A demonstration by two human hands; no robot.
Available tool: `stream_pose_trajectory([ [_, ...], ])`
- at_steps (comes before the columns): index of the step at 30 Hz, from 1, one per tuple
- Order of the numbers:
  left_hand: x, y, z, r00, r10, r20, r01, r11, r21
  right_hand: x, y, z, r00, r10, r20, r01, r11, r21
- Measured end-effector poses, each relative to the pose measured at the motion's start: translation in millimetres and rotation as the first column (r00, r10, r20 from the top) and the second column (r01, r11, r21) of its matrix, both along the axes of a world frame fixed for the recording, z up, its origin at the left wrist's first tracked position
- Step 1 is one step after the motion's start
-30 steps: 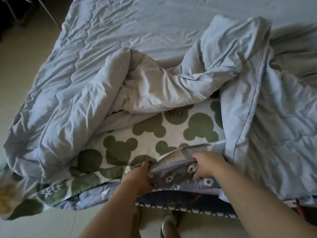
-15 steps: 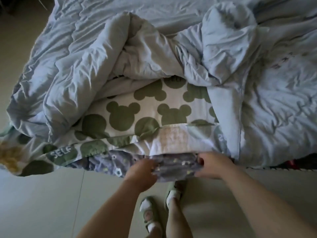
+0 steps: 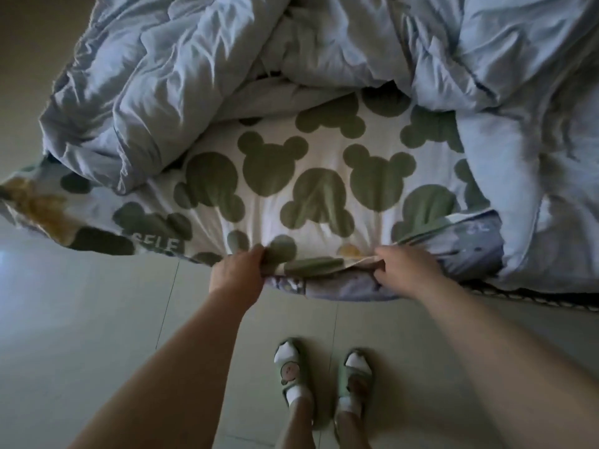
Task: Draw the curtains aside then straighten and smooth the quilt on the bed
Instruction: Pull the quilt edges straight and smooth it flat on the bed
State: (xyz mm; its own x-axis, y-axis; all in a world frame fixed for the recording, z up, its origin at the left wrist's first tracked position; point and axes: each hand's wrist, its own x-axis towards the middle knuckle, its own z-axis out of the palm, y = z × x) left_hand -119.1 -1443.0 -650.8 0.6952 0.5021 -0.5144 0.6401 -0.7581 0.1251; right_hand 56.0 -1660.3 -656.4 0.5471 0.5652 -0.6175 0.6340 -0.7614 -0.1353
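Left grip (image 3: 238, 273) and right grip (image 3: 405, 270), fingers curled, each clutch the patterned quilt's (image 3: 308, 176) near hem, beyond the bed's (image 3: 534, 294) near edge.

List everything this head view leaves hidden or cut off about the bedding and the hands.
1. Curtains: outside the head view, so their state is unknown.
2. Grey-blue quilt: its far end is cut off by the top edge.
3. Left hand and right hand: fingers partly hidden under the patterned cover they grip.
4. Mattress: buried under the bedding in the head view.
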Motion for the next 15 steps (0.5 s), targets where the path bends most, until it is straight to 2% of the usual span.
stream_pose_trajectory([
  [4,-17.6,-18.5,-6.9,0.999,0.039,-0.002,-0.039,0.997,-0.064,-27.6,-15.0,8.2,1.000,-0.010,-0.025,0.011,0.999,0.031],
  [7,-19.6,-29.6,-2.0,0.996,0.017,-0.088,-0.023,0.998,-0.058,-32.6,-19.5,17.7,0.995,0.052,-0.091,-0.054,0.998,-0.022],
  [8,-21.5,-30.6,0.0,0.992,0.039,-0.121,-0.048,0.996,-0.069,-33.5,-18.4,21.7,0.989,0.087,-0.120,-0.093,0.995,-0.048],
  [10,-26.0,-22.8,1.5,0.975,0.194,-0.110,-0.204,0.975,-0.089,-33.7,-7.9,29.5,0.970,0.183,-0.162,-0.198,0.977,-0.082],
  [12,-30.5,-4.1,3.9,0.880,0.474,0.029,-0.466,0.874,-0.134,-34.4,11.1,39.5,0.953,0.268,-0.140,-0.278,0.959,-0.054],
  [15,-35.0,41.0,10.9,0.586,0.771,0.248,-0.736,0.635,-0.234,-42.9,49.7,51.0,0.956,0.293,-0.019,-0.291,0.952,0.093],
])
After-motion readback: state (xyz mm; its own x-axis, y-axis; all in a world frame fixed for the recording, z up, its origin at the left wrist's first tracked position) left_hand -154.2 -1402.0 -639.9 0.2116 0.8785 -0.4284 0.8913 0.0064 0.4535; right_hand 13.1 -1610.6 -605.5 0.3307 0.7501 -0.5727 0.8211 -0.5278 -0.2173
